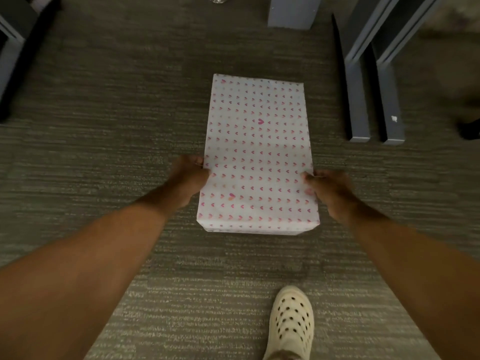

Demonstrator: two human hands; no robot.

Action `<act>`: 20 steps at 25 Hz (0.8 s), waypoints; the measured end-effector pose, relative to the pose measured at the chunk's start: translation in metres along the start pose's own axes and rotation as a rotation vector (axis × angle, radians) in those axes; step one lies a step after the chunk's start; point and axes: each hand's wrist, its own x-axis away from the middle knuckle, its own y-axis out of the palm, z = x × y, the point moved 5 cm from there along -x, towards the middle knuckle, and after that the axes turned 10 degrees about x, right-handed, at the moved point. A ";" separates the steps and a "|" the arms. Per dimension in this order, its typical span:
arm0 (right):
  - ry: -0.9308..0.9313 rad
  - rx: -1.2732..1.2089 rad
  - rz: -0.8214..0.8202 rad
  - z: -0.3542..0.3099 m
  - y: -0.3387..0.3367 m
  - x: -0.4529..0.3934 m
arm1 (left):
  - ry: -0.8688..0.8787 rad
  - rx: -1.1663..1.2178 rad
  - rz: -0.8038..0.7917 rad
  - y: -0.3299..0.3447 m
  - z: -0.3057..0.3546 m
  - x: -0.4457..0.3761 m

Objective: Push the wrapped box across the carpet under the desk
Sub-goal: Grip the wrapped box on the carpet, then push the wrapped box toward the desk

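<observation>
— Where's the wrapped box (257,154) right now?

— I see it lying flat on the grey carpet (109,131), roughly mid-floor, long side running away from me. White paper, small pink hearts. Its far end points toward a grey desk leg (292,11) at the top edge; two more grey frame feet (374,100) sit on the carpet well to its right.

— And my hands?

— My left hand (188,178) is pressed against the box's left edge near the close end, fingers curled down the side. My right hand (330,189) mirrors it on the right edge, thumb on the top face. Both are clamped on the box from opposite sides.

— Anything else?

— A white perforated clog (291,326) stands on the carpet near the bottom edge, behind the box.
</observation>
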 end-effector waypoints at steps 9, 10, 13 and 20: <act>-0.114 -0.057 -0.030 -0.038 -0.038 -0.086 | 0.045 0.002 0.035 0.037 0.049 -0.065; -0.129 -0.065 -0.015 -0.041 -0.039 -0.099 | 0.061 -0.006 0.026 0.041 0.055 -0.078; -0.162 -0.071 0.019 -0.053 -0.038 -0.135 | 0.086 0.016 0.010 0.048 0.069 -0.114; -0.196 -0.054 0.072 -0.091 -0.045 -0.199 | 0.140 0.019 0.033 0.060 0.102 -0.176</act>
